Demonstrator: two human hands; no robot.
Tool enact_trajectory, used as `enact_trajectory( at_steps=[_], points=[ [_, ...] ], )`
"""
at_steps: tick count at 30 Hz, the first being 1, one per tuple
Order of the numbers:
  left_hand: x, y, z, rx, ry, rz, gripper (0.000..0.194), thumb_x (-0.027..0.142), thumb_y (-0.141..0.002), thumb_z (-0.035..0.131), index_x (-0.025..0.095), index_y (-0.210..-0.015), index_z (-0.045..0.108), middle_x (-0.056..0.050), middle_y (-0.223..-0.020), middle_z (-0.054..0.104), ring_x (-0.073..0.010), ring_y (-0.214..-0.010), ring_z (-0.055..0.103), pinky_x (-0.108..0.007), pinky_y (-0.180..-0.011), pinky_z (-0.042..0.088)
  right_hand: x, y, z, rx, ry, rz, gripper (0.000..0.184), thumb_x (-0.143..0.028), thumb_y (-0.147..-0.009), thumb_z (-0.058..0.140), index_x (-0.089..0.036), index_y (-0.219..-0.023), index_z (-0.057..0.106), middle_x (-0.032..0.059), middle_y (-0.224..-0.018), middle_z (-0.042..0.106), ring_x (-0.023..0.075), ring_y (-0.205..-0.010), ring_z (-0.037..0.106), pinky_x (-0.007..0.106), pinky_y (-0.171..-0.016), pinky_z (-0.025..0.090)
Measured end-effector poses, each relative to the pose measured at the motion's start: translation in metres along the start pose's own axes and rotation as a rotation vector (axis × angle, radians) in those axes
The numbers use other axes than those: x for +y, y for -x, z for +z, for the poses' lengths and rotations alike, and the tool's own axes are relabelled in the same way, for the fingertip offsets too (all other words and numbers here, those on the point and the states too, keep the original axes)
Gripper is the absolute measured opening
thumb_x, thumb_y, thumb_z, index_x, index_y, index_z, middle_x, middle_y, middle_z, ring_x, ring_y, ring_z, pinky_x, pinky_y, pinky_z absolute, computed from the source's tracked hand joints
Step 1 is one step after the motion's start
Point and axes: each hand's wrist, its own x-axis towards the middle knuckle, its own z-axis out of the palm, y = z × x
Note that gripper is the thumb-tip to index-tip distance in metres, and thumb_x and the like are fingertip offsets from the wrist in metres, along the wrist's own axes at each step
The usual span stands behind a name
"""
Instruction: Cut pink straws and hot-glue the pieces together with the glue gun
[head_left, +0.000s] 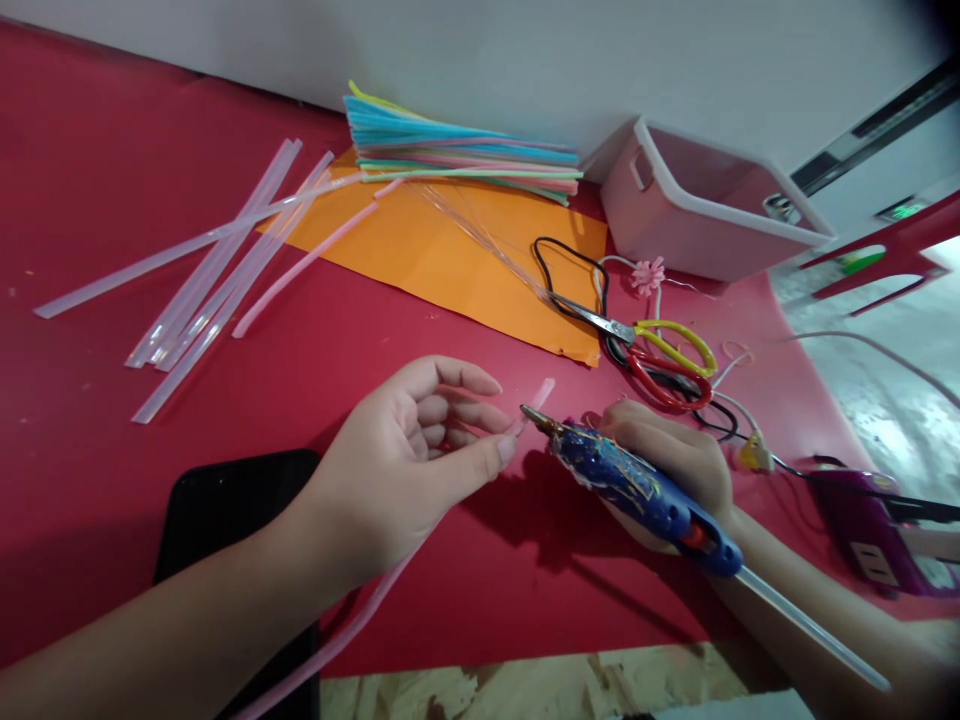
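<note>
You work at a smooth red tabletop [75, 420] below a pale grey wall [480, 50]; nearer you than the flat orange paper sheet [450, 260], your left hand [397, 460] pinches a fuzzy pink pipe cleaner [367, 610] close to its end; your right hand [675, 450] wraps a blue plastic glue gun [622, 475], its nozzle at the pipe cleaner; right of the sheet stands a pink plastic bin [675, 220], shiny pale floor [892, 360] beyond.

Red tabletop [75, 420] beside pale wall [487, 50]; glossy floor [892, 400] at right, red plastic chair [919, 235] partly visible.
</note>
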Motion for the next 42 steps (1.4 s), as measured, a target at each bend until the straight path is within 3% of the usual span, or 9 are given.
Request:
enact_trajectory(
  at_steps=[19,42],
  points=[
    [0.0018,0.0007,-0.0008,-0.017,0.068,-0.031,0.032,0.013,-0.072,0.083,0.02,-0.096,0.065,0.0,-0.094,0.076,-0.0109,-0.084,0.069,-0.018,-0.074,0.056,-0.0029,-0.0002,0.0011,0.047,0.088,0.076,0.009,-0.017,-0.081,0.063,-0.021,-0.088,0.057,0.0018,-0.072,0.059,0.015,-0.062,0.057,0.027,-0.055,0.044],
    [0.0021,-0.0006,0.0002,-0.021,0.078,-0.062,0.033,0.013,-0.071,0.083,0.02,-0.097,0.064,0.001,-0.091,0.077,-0.008,-0.07,0.066,-0.021,-0.07,0.055,-0.0018,-0.003,-0.0002,0.046,0.014,0.015,0.005,-0.024,-0.086,0.062,-0.023,-0.09,0.06,0.004,-0.068,0.061,0.019,-0.061,0.059,0.031,-0.056,0.048]
  ],
)
